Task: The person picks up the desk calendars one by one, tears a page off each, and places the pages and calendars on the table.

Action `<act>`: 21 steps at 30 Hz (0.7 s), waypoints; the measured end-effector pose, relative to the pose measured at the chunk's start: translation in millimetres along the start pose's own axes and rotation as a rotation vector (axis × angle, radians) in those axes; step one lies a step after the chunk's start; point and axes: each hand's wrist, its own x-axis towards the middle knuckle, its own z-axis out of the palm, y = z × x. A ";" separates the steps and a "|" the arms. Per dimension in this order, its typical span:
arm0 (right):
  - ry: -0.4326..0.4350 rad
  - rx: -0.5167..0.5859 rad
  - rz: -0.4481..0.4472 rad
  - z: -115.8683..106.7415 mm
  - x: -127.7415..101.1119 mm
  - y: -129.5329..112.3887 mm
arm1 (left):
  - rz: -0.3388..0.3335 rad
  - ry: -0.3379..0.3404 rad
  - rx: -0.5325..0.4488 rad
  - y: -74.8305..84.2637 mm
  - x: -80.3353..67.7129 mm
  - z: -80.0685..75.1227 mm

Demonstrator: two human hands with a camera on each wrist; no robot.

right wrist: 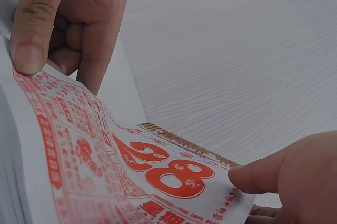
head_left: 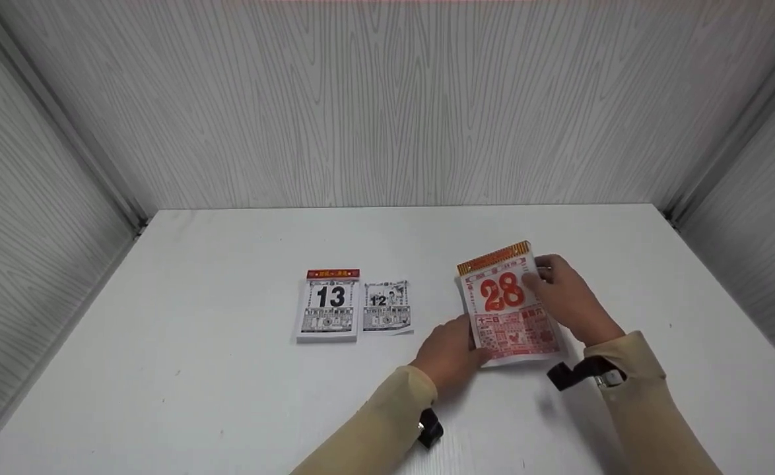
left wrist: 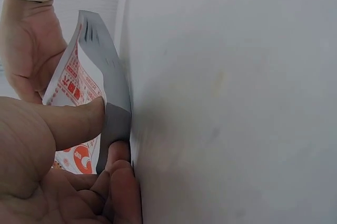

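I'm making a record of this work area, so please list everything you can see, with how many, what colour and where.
Large calendar: 1, white with red print showing 28, between the hands, above the right part of the table
Small calendar pad: 1, white with black 13 and red top strip, lying left of the large calendar
Loose sheet: 1, white with black 12, just right of the pad
Table: 1, white, under everything
Walls: 3, pale grey wood grain, back and both sides
Sleeves: 2, beige, on the arms
Wrist devices: 2, black, one per wrist
Left hand: 1, bare, gripping the large calendar's lower left
Right hand: 1, bare, gripping its right edge
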 end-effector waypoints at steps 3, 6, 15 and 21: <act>0.030 -0.001 -0.027 0.8 -0.7 -0.1 | -0.018 -0.010 -0.006 0.3 -1.4 -0.9; 0.071 0.016 -0.065 1.5 -2.3 -1.0 | -0.042 -0.006 -0.038 0.2 -3.0 -1.6; 0.156 0.096 -0.151 1.7 -7.0 -6.3 | -0.093 0.094 -0.315 -3.1 -1.3 -7.8; 0.160 0.186 -0.179 3.7 -8.3 -12.4 | -0.105 0.206 -0.393 -2.1 2.4 -19.0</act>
